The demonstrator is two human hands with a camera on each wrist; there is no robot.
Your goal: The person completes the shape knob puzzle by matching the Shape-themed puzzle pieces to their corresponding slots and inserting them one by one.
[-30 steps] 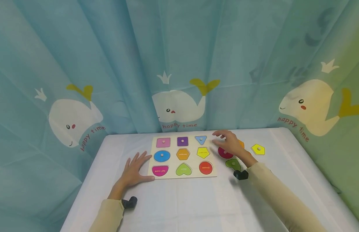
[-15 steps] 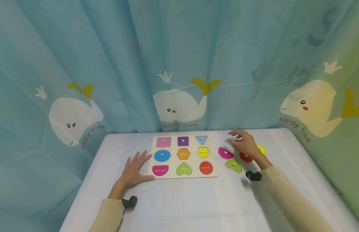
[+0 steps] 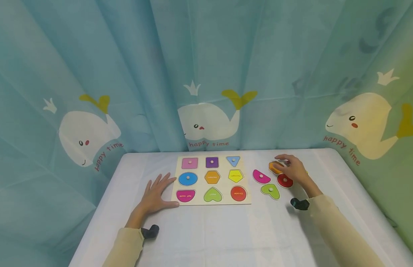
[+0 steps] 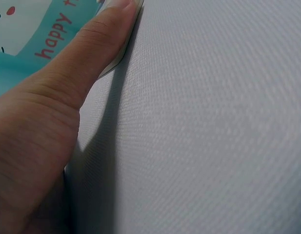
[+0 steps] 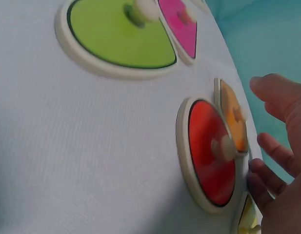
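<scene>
My left hand (image 3: 154, 194) lies with fingers spread at the left side of a cream shape-puzzle board (image 3: 199, 194), its thumb (image 4: 104, 31) on the near corner. To the right of the board, my right hand (image 3: 295, 172) hovers over an orange hexagon piece (image 5: 230, 105) with a small knob. Thumb and fingers stand apart, with nothing held between them. Just nearer lies a red circle piece (image 3: 285, 181). A yellow pentagon piece (image 5: 248, 219) is mostly hidden behind the right hand in the head view.
A green heart piece (image 3: 274, 193) and a magenta half-round piece (image 3: 259, 178) lie between board and right hand. Knobbed pieces sit in the board: a pink rectangle (image 3: 185, 163), a purple square (image 3: 208, 160), a blue triangle (image 3: 230, 159) and a blue oval (image 3: 182, 181). A curtain (image 3: 153, 92) hangs behind.
My right hand has moved right, away from the board's far right corner, to above the orange hexagon piece. The left hand stays at the board's left side.
</scene>
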